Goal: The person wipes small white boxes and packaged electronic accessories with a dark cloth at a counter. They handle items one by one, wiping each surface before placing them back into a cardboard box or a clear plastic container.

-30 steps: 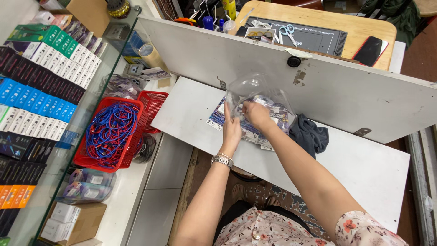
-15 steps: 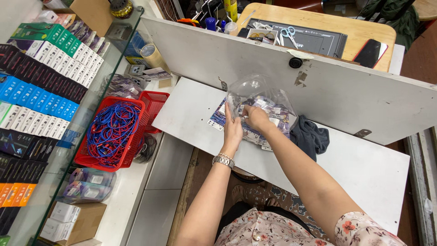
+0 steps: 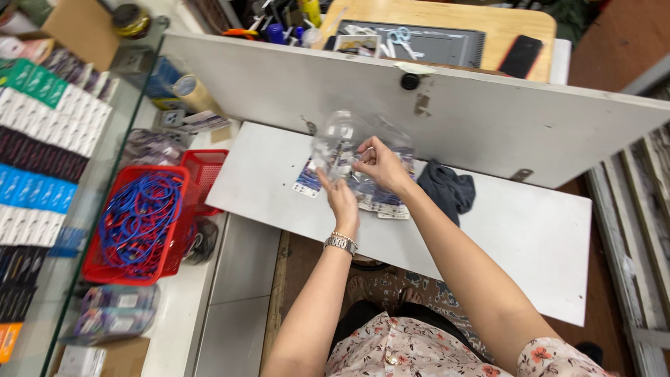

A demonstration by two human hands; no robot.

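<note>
This is a small shop selling phone accessories. A glass display case (image 3: 105,174) holds rows of small boxed goods (image 3: 49,119) in green, white, black and blue, a red basket (image 3: 136,227) is full of blue cables (image 3: 139,216), and packaged stock lies on the white table (image 3: 530,237).

On the desk (image 3: 530,230) a heap of small packets (image 3: 377,199) lies under a plastic bag (image 3: 342,143), with a cloth (image 3: 447,190) just right of it. Left of the desk stands a basket (image 3: 91,269) holding cables (image 3: 139,220), with what seems a second basket (image 3: 204,171) behind it. An upright board (image 3: 488,112) rises behind the desk.
</note>
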